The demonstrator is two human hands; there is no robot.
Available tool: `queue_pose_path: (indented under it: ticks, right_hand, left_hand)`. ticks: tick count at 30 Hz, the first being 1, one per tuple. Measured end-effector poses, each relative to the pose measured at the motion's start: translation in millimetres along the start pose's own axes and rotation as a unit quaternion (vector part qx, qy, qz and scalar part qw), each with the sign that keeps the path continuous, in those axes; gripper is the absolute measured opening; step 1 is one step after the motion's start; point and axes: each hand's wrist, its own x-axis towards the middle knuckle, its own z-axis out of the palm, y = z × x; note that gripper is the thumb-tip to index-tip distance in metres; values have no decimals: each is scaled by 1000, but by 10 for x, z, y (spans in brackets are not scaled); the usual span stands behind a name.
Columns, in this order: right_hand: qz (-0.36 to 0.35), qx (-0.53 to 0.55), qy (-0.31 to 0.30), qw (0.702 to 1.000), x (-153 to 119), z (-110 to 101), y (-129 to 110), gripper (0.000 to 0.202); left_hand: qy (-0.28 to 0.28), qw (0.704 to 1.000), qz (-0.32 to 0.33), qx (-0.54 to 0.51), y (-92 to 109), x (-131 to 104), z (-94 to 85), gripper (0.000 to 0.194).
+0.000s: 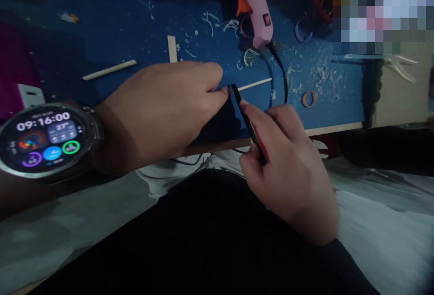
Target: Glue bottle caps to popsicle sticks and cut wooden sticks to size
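My left hand [166,100], with a lit smartwatch [47,141] on its wrist, is closed in a pinch near the table edge. From its fingertips a thin pale stick [256,84] extends to the right; the pinched end is hidden. Wrapped in my right hand [288,164] is a slim black tool [249,123] with a red part, its tip touching or just over the stick beside my left fingertips. Another pale stick [109,69] lies left of my left hand, and a flat pale strip [172,48] lies behind it.
A pink glue gun [259,10] with a black cord lies at the back of the blue table [101,23]. An orange ring [309,99] and a purple ring [303,30] are to the right, among whitish scraps. A magenta object [13,68] stands at the left.
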Motion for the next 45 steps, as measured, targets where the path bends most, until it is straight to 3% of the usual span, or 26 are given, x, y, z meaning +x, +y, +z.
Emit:
queue_pose_path:
  ticks: [8, 15, 19, 30, 36, 40, 45]
  right_hand:
    - [-8, -2, -2, 1000, 17, -42, 7, 63]
    - [13, 2, -13, 1000, 0, 15, -14, 67]
    - [9, 7, -10, 1000, -19, 43, 1, 66]
    - [5, 19, -2, 1000, 3, 77, 49, 66]
    - [8, 10, 8, 1000, -33, 92, 20, 65]
    - [8, 7, 3, 1000, -42, 81, 13, 66]
    - [4, 13, 4, 1000, -32, 93, 23, 66]
  left_hand:
    - [12, 1000, 21, 9, -25, -7, 23, 68]
    - [-27, 997, 14, 64, 26, -1, -50, 44]
    - [-6, 998, 28, 64, 12, -15, -45, 36]
    - [44, 998, 31, 18, 29, -22, -53, 48]
    - [22, 998, 37, 40, 16, -34, -50, 48]
    - [49, 997, 47, 48, 8, -34, -45, 49]
    - [38, 998, 41, 35, 5, -38, -29, 46]
